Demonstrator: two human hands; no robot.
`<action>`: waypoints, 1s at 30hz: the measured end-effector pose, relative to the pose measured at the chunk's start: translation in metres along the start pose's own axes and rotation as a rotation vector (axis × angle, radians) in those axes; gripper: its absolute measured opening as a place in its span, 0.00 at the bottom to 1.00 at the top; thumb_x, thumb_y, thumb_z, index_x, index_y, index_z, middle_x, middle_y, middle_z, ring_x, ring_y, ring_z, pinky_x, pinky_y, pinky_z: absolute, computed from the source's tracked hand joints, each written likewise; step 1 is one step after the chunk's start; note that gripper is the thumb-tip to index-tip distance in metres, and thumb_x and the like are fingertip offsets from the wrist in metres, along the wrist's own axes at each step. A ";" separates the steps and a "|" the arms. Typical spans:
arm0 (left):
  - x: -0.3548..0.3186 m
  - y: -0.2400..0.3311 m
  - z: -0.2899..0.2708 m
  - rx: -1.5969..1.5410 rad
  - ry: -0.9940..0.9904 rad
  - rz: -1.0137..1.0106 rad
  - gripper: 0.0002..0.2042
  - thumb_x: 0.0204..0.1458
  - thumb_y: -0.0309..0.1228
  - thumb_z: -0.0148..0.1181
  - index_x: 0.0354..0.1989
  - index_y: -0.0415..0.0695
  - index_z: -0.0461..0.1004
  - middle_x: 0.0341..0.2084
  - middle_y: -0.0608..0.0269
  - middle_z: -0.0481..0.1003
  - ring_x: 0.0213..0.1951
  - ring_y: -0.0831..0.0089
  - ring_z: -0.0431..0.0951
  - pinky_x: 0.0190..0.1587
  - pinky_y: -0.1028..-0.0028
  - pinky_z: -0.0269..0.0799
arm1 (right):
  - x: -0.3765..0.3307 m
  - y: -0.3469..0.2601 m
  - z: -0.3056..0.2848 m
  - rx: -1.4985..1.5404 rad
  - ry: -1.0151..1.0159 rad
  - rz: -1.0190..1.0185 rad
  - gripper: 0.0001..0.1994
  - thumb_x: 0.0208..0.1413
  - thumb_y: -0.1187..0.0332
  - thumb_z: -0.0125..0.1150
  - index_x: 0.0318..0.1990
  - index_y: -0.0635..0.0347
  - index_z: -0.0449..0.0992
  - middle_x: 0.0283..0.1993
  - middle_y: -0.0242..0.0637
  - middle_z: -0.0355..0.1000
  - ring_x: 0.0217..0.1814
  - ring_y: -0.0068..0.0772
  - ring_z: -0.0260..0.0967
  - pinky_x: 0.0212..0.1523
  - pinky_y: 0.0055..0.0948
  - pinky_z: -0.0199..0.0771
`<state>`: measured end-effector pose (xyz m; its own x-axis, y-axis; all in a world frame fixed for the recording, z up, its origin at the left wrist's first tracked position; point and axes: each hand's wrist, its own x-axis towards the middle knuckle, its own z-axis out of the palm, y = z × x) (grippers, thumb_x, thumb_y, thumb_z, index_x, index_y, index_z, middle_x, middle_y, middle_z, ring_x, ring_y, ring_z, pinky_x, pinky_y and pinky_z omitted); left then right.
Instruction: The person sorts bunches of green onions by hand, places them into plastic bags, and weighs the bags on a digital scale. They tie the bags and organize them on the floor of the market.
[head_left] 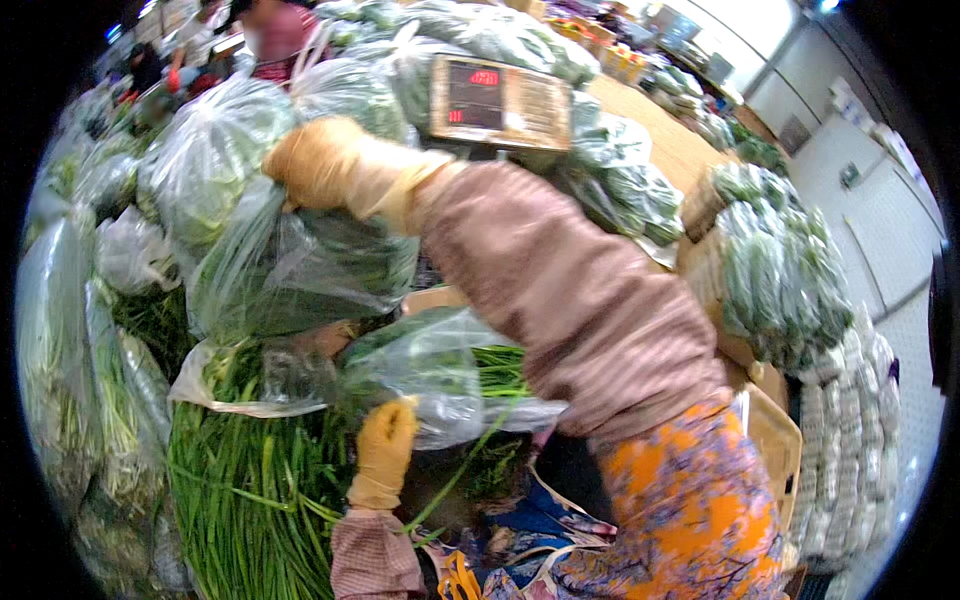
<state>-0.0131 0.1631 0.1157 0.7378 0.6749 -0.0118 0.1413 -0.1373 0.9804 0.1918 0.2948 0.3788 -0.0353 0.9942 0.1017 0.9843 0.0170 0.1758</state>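
Note:
A yellowish glove covers my right hand [325, 165], its arm stretched far across to the upper left. Its fingers curl down at the top of a clear plastic bag of dark leafy greens [310, 265]; the fingertips are partly hidden. Nearer to me, my left hand [385, 440], also gloved, is closed at the edge of an open clear plastic bag [435, 350]. Long thin green stalks [500, 370] show in that bag. Left of this hand lies a large heap of long green leaves [250, 480], partly under plastic.
A scale [500, 102] with a lit red display stands beyond my right arm. Bagged greens [215, 150] crowd the far left, and bundled vegetables [780, 265] are stacked at right. Wrapped packs [850, 450] pile up behind a tan crate [775, 450]. Another person [280, 40] is at the far side.

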 end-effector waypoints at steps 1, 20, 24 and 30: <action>0.001 0.001 0.008 -0.042 -0.003 0.004 0.09 0.51 0.33 0.54 0.35 0.41 0.73 0.25 0.61 0.72 0.29 0.70 0.71 0.33 0.72 0.66 | -0.035 0.018 -0.028 -0.052 0.016 0.027 0.21 0.39 0.51 0.65 0.40 0.51 0.73 0.36 0.38 0.74 0.44 0.41 0.71 0.40 0.40 0.71; -0.013 0.037 -0.035 0.052 -0.035 -0.046 0.13 0.56 0.38 0.50 0.39 0.40 0.70 0.24 0.67 0.71 0.23 0.81 0.70 0.25 0.83 0.64 | -0.601 0.084 0.002 0.320 -0.107 1.039 0.10 0.32 0.71 0.54 0.26 0.66 0.75 0.26 0.55 0.71 0.31 0.55 0.70 0.32 0.42 0.71; -0.016 0.055 -0.062 0.111 0.009 -0.069 0.12 0.57 0.37 0.49 0.37 0.40 0.71 0.21 0.67 0.70 0.20 0.81 0.68 0.21 0.83 0.61 | -0.662 0.102 0.061 0.510 0.028 1.257 0.18 0.32 0.63 0.64 0.31 0.66 0.76 0.32 0.51 0.73 0.39 0.51 0.71 0.40 0.38 0.71; -0.013 0.080 -0.061 0.173 0.026 -0.075 0.12 0.56 0.36 0.50 0.36 0.39 0.71 0.20 0.68 0.68 0.19 0.81 0.67 0.20 0.82 0.61 | -0.797 0.155 0.171 0.774 0.183 1.913 0.25 0.33 0.55 0.68 0.39 0.64 0.76 0.42 0.47 0.73 0.45 0.41 0.71 0.46 0.32 0.69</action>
<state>-0.0515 0.1871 0.2063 0.7043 0.7058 -0.0762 0.3083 -0.2075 0.9284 0.4021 -0.4762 0.1573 0.9299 -0.2115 -0.3008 -0.3567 -0.7171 -0.5987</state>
